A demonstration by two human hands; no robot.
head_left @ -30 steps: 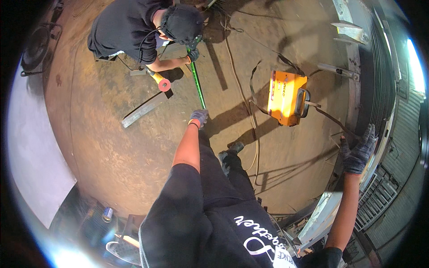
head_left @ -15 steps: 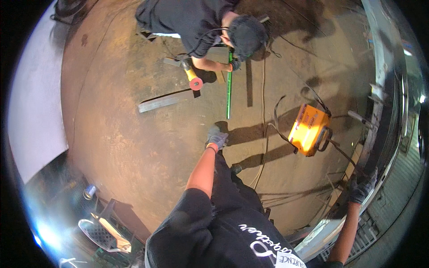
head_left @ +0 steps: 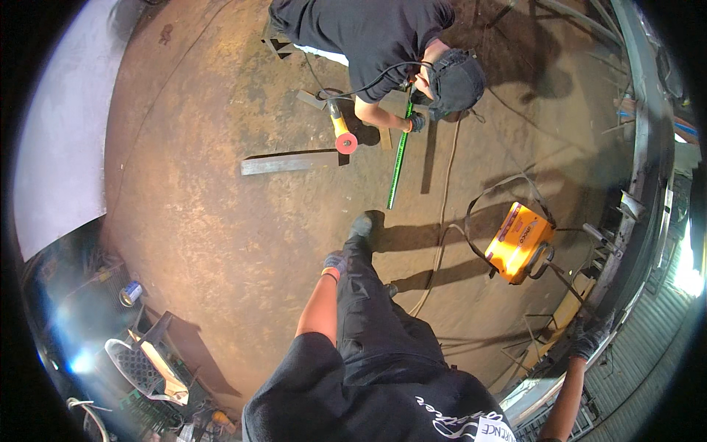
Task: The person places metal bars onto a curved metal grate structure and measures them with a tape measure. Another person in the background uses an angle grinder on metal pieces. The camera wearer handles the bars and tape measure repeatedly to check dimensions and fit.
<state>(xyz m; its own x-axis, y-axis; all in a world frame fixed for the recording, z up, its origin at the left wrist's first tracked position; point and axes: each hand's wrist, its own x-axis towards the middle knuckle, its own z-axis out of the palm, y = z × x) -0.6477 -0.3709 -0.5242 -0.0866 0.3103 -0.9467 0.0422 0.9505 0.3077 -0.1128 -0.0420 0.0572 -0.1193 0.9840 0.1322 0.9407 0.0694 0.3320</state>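
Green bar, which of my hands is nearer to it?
Left. Your left hand is apart from the green bar, beyond its near end; your right hand is well off to the right, past the orange machine.

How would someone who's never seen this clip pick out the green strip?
Start with the co-worker in black bending over the brown floor at the top. Beside that person's gloved hand, a long, narrow strip slants down and slightly left. Its bright green colour sets it apart from the grey metal bar and yellow grinder to its left.
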